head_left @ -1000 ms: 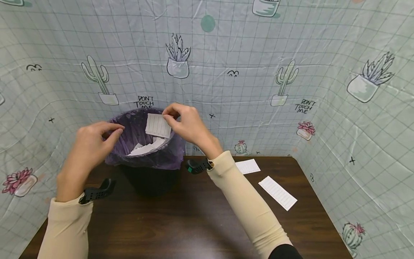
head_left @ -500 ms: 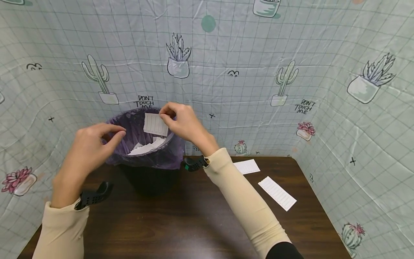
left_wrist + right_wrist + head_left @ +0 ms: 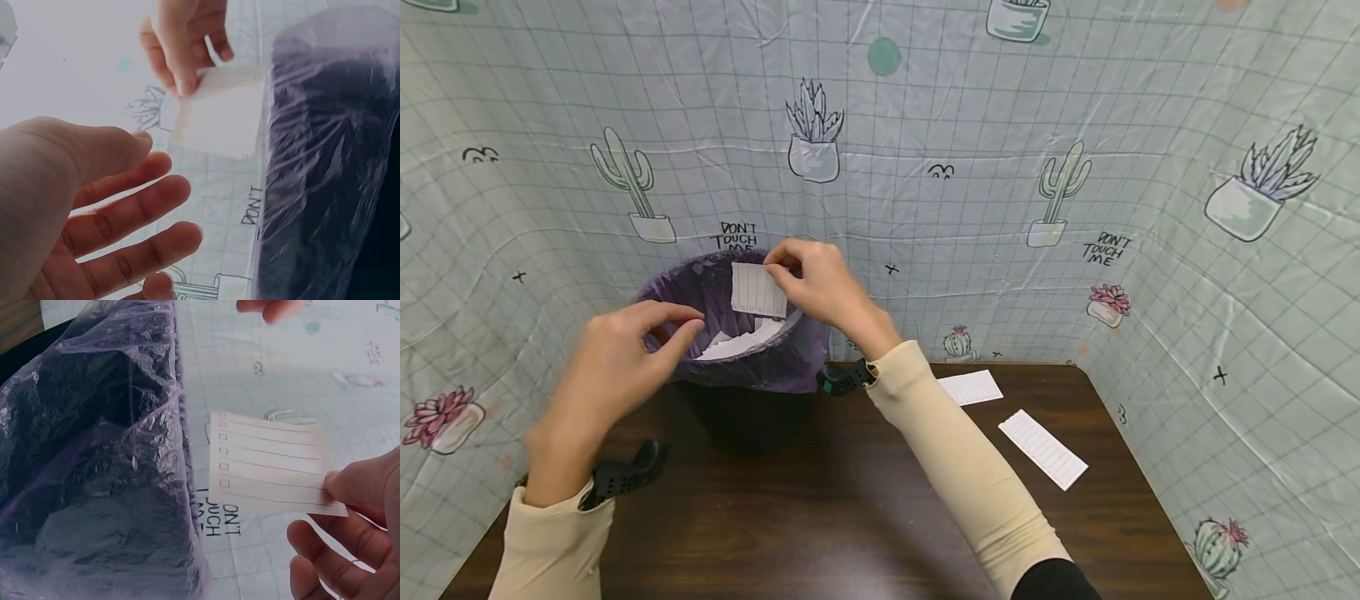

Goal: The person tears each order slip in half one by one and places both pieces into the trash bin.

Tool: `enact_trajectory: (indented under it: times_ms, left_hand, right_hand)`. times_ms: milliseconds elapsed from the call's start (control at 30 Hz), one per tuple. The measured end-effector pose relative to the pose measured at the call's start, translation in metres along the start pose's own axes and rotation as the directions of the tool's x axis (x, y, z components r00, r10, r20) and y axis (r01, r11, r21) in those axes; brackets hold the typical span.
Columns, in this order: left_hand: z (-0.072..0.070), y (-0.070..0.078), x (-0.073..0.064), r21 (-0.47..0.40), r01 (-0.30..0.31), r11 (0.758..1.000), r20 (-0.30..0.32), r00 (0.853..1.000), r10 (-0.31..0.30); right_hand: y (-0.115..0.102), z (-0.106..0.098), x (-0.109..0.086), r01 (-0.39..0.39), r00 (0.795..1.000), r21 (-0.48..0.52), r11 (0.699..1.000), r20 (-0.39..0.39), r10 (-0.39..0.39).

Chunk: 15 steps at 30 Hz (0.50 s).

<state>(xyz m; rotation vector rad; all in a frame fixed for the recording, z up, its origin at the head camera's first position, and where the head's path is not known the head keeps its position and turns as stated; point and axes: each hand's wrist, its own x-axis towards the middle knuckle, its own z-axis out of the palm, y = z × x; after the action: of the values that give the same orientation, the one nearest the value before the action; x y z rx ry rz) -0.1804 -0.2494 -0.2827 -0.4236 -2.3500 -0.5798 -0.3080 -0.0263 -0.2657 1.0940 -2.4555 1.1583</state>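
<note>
My right hand (image 3: 820,279) pinches a torn piece of lined paper (image 3: 758,290) by its corner between thumb and fingers. Small checkboxes run along one edge of that paper, which the right wrist view shows well. It hangs over the mouth of a black bin lined with a purple bag (image 3: 677,287). White paper scraps (image 3: 748,340) lie inside the bin. At the bin's near left rim is my left hand (image 3: 625,354), thumb and fingers apart with nothing between them, as the left wrist view shows (image 3: 119,206).
Two more lined paper pieces lie on the brown table (image 3: 850,517) to the right: one farther back (image 3: 973,387), partly behind my right sleeve, and one nearer (image 3: 1043,448). A cactus-print curtain (image 3: 910,208) stands behind and along both sides.
My right hand has shifted slightly left with the paper piece over the bin. My left hand has moved a little right and down. The papers on the table stay put.
</note>
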Motion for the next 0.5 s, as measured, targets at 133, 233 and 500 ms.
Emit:
enact_trajectory:
  times_ms: [133, 233, 500]
  left_hand:
    - [0.004, 0.006, -0.004, -0.017, -0.01, 1.0, 0.009, 1.0, 0.01]
    - [0.009, 0.01, -0.007, -0.038, -0.018, 0.999, 0.005, 1.0, 0.018]
    - [0.024, 0.026, -0.019, -0.141, -0.024, 0.99, 0.03, 0.999, 0.028]
  right_hand:
    - [-0.001, 0.001, -0.001, -0.019, 1.0, -0.006, 1.0, 0.017, 0.019]
    - [0.001, 0.003, -0.005, -0.037, 0.999, -0.001, 0.999, 0.026, 0.037]
    - [0.02, 0.0, -0.028, -0.019, 1.0, 0.007, 1.0, -0.013, 0.02]
